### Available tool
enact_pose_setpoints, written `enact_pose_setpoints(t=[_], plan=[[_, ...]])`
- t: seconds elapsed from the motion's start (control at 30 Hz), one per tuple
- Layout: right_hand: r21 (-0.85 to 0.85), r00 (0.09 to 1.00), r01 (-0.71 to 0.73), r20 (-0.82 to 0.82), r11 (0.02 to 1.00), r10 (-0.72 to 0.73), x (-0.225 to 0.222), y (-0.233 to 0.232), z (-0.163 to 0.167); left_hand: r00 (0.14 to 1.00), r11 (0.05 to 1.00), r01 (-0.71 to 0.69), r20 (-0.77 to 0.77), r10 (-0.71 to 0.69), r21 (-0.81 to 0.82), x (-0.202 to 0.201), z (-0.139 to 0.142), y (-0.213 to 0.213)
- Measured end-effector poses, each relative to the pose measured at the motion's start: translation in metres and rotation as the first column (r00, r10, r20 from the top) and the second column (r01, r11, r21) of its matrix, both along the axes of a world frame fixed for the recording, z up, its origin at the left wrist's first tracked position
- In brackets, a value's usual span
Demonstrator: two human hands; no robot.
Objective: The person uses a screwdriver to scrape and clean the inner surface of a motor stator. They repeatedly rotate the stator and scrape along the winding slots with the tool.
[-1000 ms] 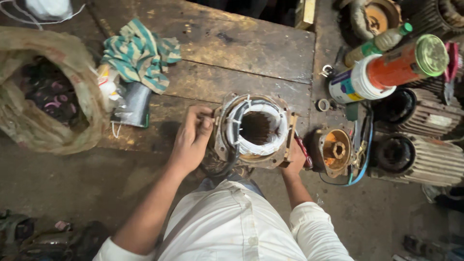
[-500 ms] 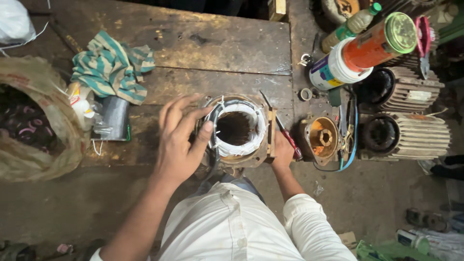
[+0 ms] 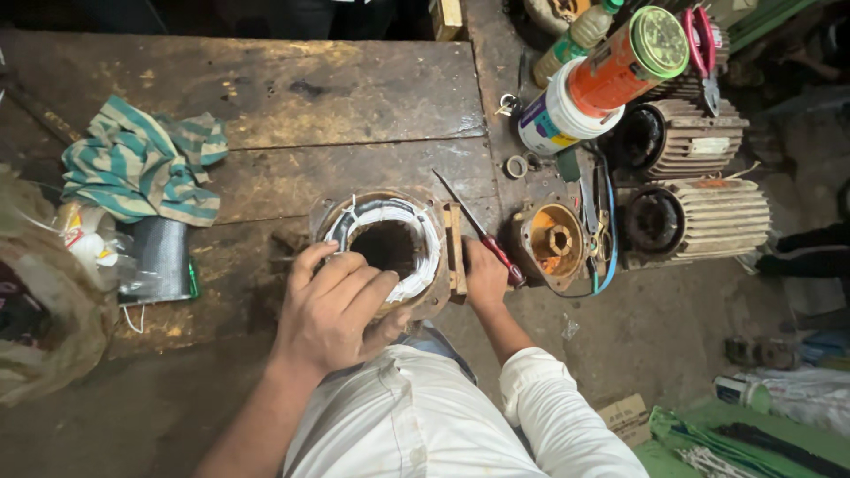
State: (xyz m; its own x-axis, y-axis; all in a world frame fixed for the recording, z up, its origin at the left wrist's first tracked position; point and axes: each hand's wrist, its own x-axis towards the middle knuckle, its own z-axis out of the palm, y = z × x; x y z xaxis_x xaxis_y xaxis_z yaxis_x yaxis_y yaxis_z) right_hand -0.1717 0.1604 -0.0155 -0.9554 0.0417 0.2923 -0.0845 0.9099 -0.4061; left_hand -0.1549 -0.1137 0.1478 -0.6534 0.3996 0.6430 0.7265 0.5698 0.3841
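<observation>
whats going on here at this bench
A person in a white shirt is bent over a motor stator standing on end on a worn wooden workbench. The left hand rests on the white-wrapped windings at its rim. The right hand braces its side next to a red-handled screwdriver. A striped rag lies to the left, finned motor housings to the right.

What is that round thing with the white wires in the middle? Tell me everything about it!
It is a motor stator: a rusty brown metal ring standing open end up on the worn wooden bench, with a dark hollow core. White and grey wire coils wrap around its top rim. The left hand lies over its near edge; the right hand presses its right side.
</observation>
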Motion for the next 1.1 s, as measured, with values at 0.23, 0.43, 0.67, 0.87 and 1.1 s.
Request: enact_pose_setpoints(t=[0.23, 0.43, 0.67, 0.87, 1.1], plan=[[0.034, 0.998, 0.014, 0.055, 0.999, -0.016, -0.001, 0.0, -0.002, 1.0, 0.999, 0.012, 0.018, -0.013, 0.036, -0.001, -0.005, -0.002], [0.031, 0.999, 0.014, 0.047, 0.999, -0.016, -0.002, -0.001, -0.003, 0.979, 0.963, -0.2, -0.002, 0.203, -0.183, 0.022, -0.002, 0.017], [0.055, 0.999, 0.013, 0.039, 0.998, -0.016, -0.002, -0.001, -0.007, 0.968, 0.967, -0.24, -0.098, 0.231, -0.088, 0.019, -0.022, 0.022], [0.077, 0.993, 0.049, 0.101, 0.996, -0.057, -0.004, -0.002, -0.009, 0.964, 0.966, -0.255, -0.084, 0.251, -0.046, 0.02, -0.03, 0.024], [0.03, 1.0, -0.004, 0.015, 1.0, 0.004, -0.002, -0.003, -0.002, 0.968, 0.966, -0.245, -0.075, 0.24, -0.081, 0.018, -0.01, 0.022]])
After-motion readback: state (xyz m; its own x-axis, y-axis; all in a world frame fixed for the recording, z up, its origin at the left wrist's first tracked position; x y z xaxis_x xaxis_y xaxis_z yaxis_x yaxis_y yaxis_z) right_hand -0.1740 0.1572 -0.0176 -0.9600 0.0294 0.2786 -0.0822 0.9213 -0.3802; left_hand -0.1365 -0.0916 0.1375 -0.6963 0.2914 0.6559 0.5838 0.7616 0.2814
